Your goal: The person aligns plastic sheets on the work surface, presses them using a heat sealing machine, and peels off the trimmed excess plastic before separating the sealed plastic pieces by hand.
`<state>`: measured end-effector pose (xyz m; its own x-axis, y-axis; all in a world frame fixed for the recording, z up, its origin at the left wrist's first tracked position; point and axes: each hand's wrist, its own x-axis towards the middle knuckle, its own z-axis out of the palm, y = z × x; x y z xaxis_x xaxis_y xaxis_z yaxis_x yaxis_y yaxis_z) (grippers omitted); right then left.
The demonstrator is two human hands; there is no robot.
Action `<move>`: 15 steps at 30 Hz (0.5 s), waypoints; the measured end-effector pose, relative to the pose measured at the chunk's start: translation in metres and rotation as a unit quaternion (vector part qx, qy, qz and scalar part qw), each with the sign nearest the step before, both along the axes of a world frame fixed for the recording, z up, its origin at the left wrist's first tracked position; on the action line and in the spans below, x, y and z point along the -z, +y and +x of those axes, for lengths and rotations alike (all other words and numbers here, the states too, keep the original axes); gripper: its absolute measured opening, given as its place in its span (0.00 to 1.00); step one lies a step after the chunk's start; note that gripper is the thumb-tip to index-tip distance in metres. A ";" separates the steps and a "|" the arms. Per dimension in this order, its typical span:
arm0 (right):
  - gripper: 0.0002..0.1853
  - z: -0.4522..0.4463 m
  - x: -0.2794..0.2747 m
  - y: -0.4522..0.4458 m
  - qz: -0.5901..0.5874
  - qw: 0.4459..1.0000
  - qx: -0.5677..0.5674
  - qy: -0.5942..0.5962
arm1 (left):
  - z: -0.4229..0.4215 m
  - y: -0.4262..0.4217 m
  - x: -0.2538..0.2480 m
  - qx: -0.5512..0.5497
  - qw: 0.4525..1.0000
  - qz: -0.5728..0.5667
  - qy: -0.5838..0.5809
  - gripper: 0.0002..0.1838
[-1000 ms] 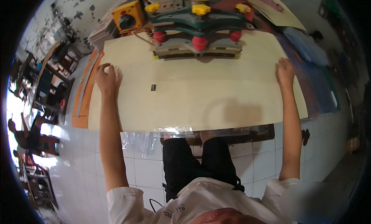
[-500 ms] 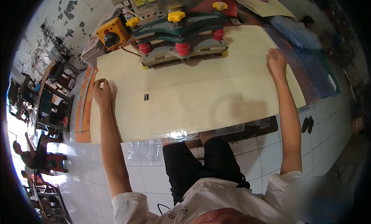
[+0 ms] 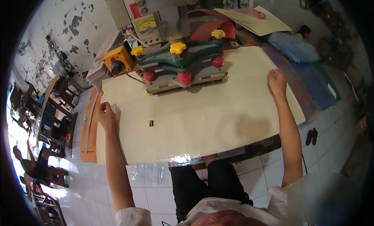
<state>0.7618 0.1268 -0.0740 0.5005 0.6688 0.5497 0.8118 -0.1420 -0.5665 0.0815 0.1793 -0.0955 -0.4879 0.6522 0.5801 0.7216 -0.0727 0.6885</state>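
A large cream sheet covers the work surface in front of me, with a small dark piece on it left of centre. My left hand rests at the sheet's left edge, fingers curled together; what they hold, if anything, is too small to make out. At the right edge lies my right hand, also with curled fingers, their contents hidden. Between and beyond the hands, the green press head with yellow knobs and red spacers stands over the sheet's far part. Clear plastic shows along the near edge.
A yellow switch box and a stack of paper stand at the back left. Behind the press is a meter panel. Blue plastic lies at the right. Another person sits far left.
The camera view has tilted up and turned, so the press, sheet and hands appear lower and more of the meter panel shows. Both hands remain at the sheet's edges.
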 end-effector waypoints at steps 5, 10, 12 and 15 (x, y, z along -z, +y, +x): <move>0.14 0.000 -0.002 -0.004 0.008 1.000 -0.019 -0.002 | -0.001 0.000 -0.002 0.018 0.999 0.003 -0.038 0.11; 0.13 0.002 -0.001 -0.004 0.030 0.999 -0.006 -0.010 | -0.003 0.001 0.000 0.028 0.999 0.005 -0.041 0.11; 0.13 0.002 -0.004 -0.002 0.030 0.999 -0.012 -0.006 | -0.005 0.002 0.002 0.032 0.998 0.011 -0.044 0.11; 0.14 0.001 -0.006 -0.005 0.015 1.000 -0.007 0.027 | -0.007 0.002 0.001 0.024 0.999 -0.006 -0.049 0.11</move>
